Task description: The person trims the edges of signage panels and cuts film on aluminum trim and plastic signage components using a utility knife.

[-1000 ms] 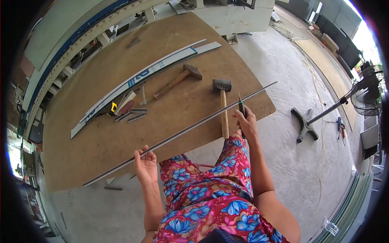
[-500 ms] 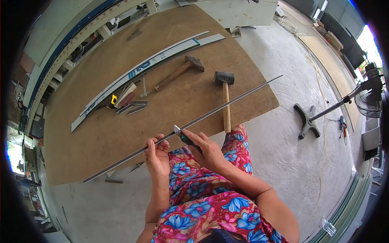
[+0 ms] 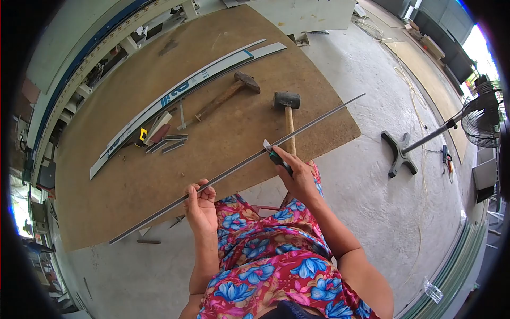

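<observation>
A long, thin grey strip runs diagonally over the near part of the brown table. My left hand pinches it left of its middle, thumb and fingers around the edges. In my right hand is a utility knife with a dark green and black handle. Its pale blade rests at or against the strip, right of the middle; exact contact is too small to tell. Beyond the strip lies a rubber mallet whose wooden handle passes under the strip. A steel hammer lies farther back.
Long white strips with blue lettering lie across the brown table. Near them are a yellow-and-black tool and several short grey pieces. A standing fan is on the floor at right.
My right hand has slid the knife along the strip, up and to the right, away from my left hand. My left hand keeps its hold, and the view has shifted slightly.
</observation>
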Motion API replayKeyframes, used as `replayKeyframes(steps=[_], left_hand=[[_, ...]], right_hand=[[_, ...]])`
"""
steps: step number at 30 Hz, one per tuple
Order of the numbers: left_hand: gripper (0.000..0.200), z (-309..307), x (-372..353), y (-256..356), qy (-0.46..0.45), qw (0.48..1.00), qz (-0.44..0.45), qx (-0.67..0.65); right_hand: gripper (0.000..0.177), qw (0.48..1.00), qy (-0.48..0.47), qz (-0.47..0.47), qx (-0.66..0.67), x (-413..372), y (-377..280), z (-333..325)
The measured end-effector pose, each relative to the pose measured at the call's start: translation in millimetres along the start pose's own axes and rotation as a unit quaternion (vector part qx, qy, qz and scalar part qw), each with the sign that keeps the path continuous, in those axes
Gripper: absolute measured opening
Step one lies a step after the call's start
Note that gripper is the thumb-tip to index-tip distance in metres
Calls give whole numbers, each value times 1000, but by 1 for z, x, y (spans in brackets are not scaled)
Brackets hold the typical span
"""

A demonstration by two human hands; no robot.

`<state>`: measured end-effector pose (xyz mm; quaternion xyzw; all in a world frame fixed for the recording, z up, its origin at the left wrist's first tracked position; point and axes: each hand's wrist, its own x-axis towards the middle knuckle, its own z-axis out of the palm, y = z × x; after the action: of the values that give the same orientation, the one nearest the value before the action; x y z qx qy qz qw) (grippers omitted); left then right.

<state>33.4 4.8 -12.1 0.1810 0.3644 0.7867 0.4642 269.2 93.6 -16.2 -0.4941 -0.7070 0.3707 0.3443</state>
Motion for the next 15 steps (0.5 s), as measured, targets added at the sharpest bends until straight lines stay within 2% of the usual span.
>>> replayKeyframes(steps=[4,7,10,15], left_hand=[[16,-4,0,-1,-1,1000,-3,0],[16,-7,1,-1,3,1000,-5,5],[16,-11,3,-1,-8,1000,3,5],[16,-18,7,8,23,1000,15,8]], right_hand=[[48,999,37,-30,1,5,16,-2],[47,999,24,22,-26,11,24,-13],[47,998,62,1,-16,19,41,-20],[45,994,98,31,-27,31,65,-36]])
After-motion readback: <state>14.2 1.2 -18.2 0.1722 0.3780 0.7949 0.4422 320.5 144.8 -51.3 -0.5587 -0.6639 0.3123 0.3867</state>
